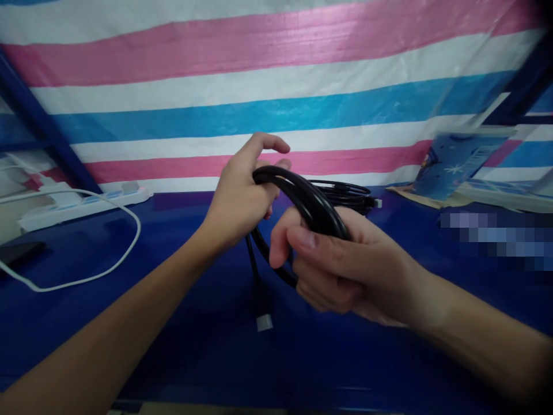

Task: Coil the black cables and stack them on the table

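A coiled black cable (322, 207) is held up off the blue table between both my hands. My right hand (341, 265) is closed round the near side of the loops, thumb on top. At the far side, my left hand (242, 190) has the loops running through it, its index finger raised and curved. Some of its other fingers are hidden behind the cable. One cable end dangles below the coil, with a flat, pale rectangular plug (264, 323). Just behind, a second coil of black cable (345, 193) lies on the table, its plug pointing right.
On the left are a white power strip (99, 202), a looping white cord (136, 242) and a dark flat object (21, 253). A blue packet (458, 164) stands at the back right beside another white strip (505, 196). Striped sheeting (276, 86) hangs behind the table (207, 357).
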Motion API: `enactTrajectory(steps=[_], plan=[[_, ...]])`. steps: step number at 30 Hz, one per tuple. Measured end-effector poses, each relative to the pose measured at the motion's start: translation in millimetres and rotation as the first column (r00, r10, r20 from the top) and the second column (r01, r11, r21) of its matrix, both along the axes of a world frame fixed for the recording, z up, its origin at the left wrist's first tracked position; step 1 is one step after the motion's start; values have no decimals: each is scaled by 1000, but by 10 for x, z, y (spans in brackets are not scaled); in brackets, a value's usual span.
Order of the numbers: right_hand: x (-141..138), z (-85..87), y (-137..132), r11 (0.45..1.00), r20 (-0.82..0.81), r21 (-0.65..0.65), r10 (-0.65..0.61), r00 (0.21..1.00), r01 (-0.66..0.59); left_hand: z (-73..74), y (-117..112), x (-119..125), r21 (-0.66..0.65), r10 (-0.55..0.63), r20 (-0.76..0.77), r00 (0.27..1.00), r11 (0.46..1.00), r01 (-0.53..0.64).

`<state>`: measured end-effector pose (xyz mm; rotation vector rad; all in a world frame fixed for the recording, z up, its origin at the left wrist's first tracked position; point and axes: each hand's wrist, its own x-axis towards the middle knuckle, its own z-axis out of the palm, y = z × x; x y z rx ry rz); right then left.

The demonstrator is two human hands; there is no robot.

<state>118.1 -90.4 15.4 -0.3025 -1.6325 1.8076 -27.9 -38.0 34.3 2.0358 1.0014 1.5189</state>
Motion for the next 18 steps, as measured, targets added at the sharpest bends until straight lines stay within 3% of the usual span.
enactTrajectory(steps=[5,10,13,18], plan=[[8,-25,45,988,5,34,-152,988,151,-63,73,10,-253,-40,82,996,966,59],[-15,34,23,944,-70,15,-328,942,330,-259,85,79,-398,-149,365,919,867,299],[-36,61,1,930,-72,20,-364,929,366,-322,38,146,-460,-112,509,853,803,380],[-49,38,19,908,-111,78,-402,909,411,-333,5,213,-500,-43,581,813,769,398]])
